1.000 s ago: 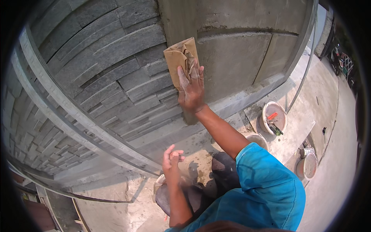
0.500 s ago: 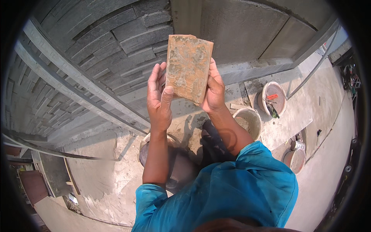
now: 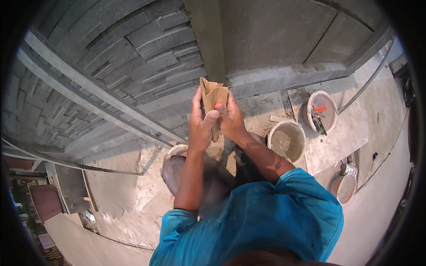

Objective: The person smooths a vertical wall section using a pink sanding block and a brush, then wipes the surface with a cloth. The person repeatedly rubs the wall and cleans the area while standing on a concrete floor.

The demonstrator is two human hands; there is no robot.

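Observation:
Both hands grip a crumpled, folded piece of brown paper [image 3: 213, 98] in front of my chest, upright, with its top edge bent and creased. My left hand [image 3: 202, 124] wraps its left side, thumb across the front. My right hand [image 3: 231, 120] wraps the right side, its thumb pressed on the front near the left one. Behind the paper stands a wall with a smooth damp plaster strip [image 3: 202, 26] between stacked grey stone cladding [image 3: 146, 48] and flat plaster panels [image 3: 275, 35].
Long pale rails [image 3: 88, 97] lean at the left. At my right are a bucket with red-and-green tools [image 3: 330, 117], a bucket of grey mix [image 3: 286, 141], a smaller bucket [image 3: 343, 188] and a flat board [image 3: 341, 150] on the concrete ground. Another bucket rim [image 3: 177, 150] shows beside my knee.
My right hand has come down from the plaster strip with the paper. My left hand has joined it. The paper showed its flat, stained face half a second ago and is now more folded.

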